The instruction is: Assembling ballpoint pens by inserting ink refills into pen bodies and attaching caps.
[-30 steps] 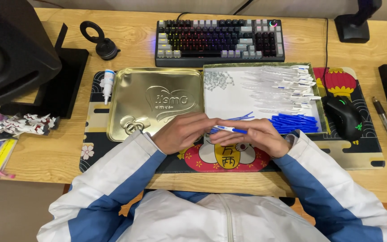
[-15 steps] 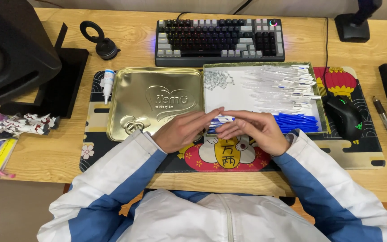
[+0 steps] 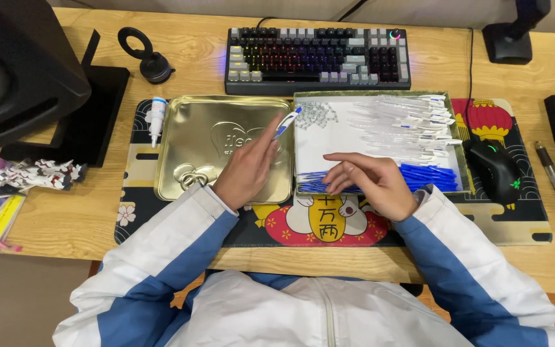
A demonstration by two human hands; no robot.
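My left hand [image 3: 246, 168] holds a white and blue pen [image 3: 286, 122] over the gold metal tin lid [image 3: 191, 138], its tip pointing toward the tray beside it. My right hand [image 3: 369, 180] rests with spread fingers on the blue pen refills [image 3: 428, 175] at the front of the white-lined tray [image 3: 319, 144]. Clear pen barrels [image 3: 406, 125] lie in a pile at the tray's back right. Small metal springs [image 3: 316, 114] sit at its back left.
A lit keyboard [image 3: 316, 59] lies behind the tin and tray. A black mouse [image 3: 496, 168] sits right of the tray, a pen [image 3: 552, 175] further right. A small white bottle [image 3: 157, 117] stands left of the lid. A black speaker [image 3: 20, 71] fills the left.
My hands were together at the tray's front edge working a pen. Now they are apart: the left has lifted the pen up over the lid, the right has moved onto the blue refills.
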